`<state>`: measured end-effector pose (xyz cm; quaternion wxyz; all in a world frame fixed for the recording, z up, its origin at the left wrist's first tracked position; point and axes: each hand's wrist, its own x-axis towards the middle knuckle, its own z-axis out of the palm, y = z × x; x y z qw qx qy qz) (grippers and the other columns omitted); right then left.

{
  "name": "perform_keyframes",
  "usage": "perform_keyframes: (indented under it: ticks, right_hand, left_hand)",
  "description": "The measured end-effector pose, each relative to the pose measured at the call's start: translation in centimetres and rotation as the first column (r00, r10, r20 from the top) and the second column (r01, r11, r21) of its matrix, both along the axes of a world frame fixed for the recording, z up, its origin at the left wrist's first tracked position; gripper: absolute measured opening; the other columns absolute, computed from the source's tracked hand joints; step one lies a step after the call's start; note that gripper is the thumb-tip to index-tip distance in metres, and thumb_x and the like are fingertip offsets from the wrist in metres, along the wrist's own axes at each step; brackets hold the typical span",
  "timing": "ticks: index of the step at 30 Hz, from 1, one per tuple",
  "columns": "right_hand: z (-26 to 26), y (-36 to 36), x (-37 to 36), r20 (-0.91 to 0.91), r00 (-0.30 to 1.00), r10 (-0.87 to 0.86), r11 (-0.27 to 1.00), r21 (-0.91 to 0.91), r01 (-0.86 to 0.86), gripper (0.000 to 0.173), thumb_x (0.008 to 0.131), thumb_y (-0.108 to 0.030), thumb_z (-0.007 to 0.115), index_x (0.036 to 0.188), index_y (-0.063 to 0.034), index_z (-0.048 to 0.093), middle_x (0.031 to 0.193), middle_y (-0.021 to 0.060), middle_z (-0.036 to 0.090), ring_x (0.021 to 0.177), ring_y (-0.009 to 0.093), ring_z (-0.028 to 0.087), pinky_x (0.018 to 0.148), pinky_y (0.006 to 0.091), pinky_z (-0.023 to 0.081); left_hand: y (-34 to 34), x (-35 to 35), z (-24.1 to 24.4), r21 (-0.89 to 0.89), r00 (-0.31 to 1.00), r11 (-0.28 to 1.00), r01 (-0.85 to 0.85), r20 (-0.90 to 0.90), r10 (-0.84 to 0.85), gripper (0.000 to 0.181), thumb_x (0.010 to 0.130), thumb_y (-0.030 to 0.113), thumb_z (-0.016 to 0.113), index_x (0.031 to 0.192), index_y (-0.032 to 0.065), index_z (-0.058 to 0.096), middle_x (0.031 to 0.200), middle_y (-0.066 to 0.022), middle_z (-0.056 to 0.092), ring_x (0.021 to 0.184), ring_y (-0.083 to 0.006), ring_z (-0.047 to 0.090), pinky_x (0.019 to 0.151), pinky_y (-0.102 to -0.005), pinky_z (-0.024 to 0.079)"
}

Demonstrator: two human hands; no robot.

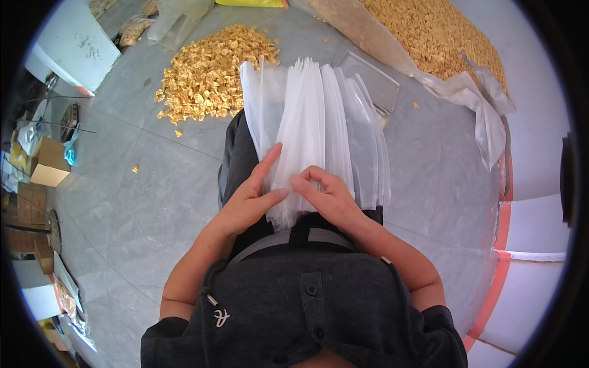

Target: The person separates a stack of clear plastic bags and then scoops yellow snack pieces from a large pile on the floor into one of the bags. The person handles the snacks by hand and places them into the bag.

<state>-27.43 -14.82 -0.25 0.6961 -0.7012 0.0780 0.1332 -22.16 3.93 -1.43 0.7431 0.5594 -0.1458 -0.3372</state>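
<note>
A fanned stack of clear plastic bags [306, 110] lies across my lap, its sheets spread to both sides. My left hand [257, 193] rests on the near left part of the stack, index finger stretched out over the plastic and thumb apart from it. At the near middle of the stack is my right hand [326, 188], thumb and index finger bent towards each other over the sheets; whether a sheet is pinched there is hard to tell. The two thumbs are close together. The undersides of both hands are hidden.
A heap of golden dried pieces [207, 76] lies on the grey floor beyond my knees. A larger pile [437, 37] sits on plastic sheeting [455, 85] at the upper right. Behind the bags is a tray [377, 83]. Cardboard boxes [49, 158] stand at the left.
</note>
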Motion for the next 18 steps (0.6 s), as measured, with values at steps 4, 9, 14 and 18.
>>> perform_keyframes:
  ticks: [4, 9, 14, 18]
  right_hand:
    - [0.5, 0.1, 0.4, 0.065, 0.989, 0.132, 0.93, -0.353, -0.101, 0.023, 0.093, -0.025, 0.067, 0.089, -0.0058, 0.057, 0.087, -0.0028, 0.057, 0.077, 0.005, 0.054, 0.067, 0.0232, 0.049]
    - [0.9, -0.4, 0.2, -0.034, 0.998, 0.053, 0.998, 0.043, -0.051, 0.021, 0.091, -0.023, 0.068, 0.089, -0.0069, 0.055, 0.088, -0.0019, 0.057, 0.076, 0.005, 0.053, 0.067, 0.0231, 0.049]
    - [0.1, -1.1, -0.1, -0.102, 0.994, 0.025, 0.998, -0.054, -0.031, 0.007, 0.091, -0.01, 0.059, 0.09, -0.0067, 0.053, 0.091, -0.0002, 0.056, 0.077, 0.007, 0.054, 0.07, 0.0248, 0.051]
    - [0.6, -1.6, -0.7, -0.097, 0.994, -0.053, 0.997, 0.05, 0.058, 0.006, 0.09, -0.004, 0.051, 0.095, -0.007, 0.05, 0.09, 0.0003, 0.055, 0.074, 0.008, 0.053, 0.067, 0.0247, 0.049]
  left_hand:
    - [0.2, 0.0, 0.3, 0.153, 0.994, 0.987, 0.044, 0.089, -0.058, 0.085, 0.089, -0.002, 0.065, 0.157, 0.0116, 0.015, 0.156, -0.0116, 0.027, 0.134, -0.0176, 0.039, 0.108, -0.031, 0.035]
    - [0.3, 0.1, 0.4, 0.024, 0.998, 0.999, 0.043, 0.047, -0.044, 0.086, 0.088, 0.0, 0.066, 0.157, 0.0103, 0.017, 0.155, -0.0135, 0.028, 0.137, -0.0181, 0.036, 0.11, -0.031, 0.034]
    - [0.5, 0.2, -0.6, 0.013, 0.999, 0.999, 0.031, 0.025, -0.032, 0.085, 0.086, -0.007, 0.062, 0.157, 0.0106, 0.018, 0.153, -0.0105, 0.034, 0.134, -0.0179, 0.041, 0.108, -0.0314, 0.036]
    - [0.1, 0.1, 0.2, 0.0, 1.0, 1.0, -0.007, -0.01, 0.007, 0.084, 0.084, -0.01, 0.06, 0.156, 0.0087, 0.021, 0.152, -0.0118, 0.035, 0.135, -0.0187, 0.041, 0.11, -0.0325, 0.035]
